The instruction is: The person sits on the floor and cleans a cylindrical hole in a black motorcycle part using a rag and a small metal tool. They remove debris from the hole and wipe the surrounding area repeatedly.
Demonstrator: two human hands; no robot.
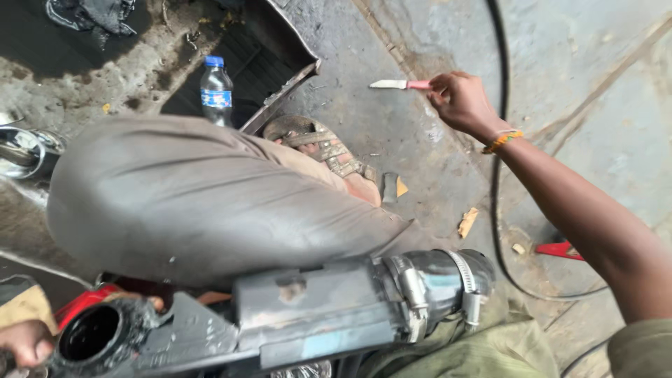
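We reach out with our right hand over the grey concrete floor, its fingers closed round the pink handle of a small knife whose pale blade points left. An orange band sits on that wrist. Our left hand shows only at the lower left corner, by the black open mouth of a metal exhaust pipe lying across our lap; we cannot tell whether this hand grips anything. Two shiny hose clamps ring the pipe's right end. Our grey-trousered knee fills the middle, with a sandalled foot beyond it. A plastic water bottle with a blue cap stands past the knee. A black cable runs down the floor under our right arm.
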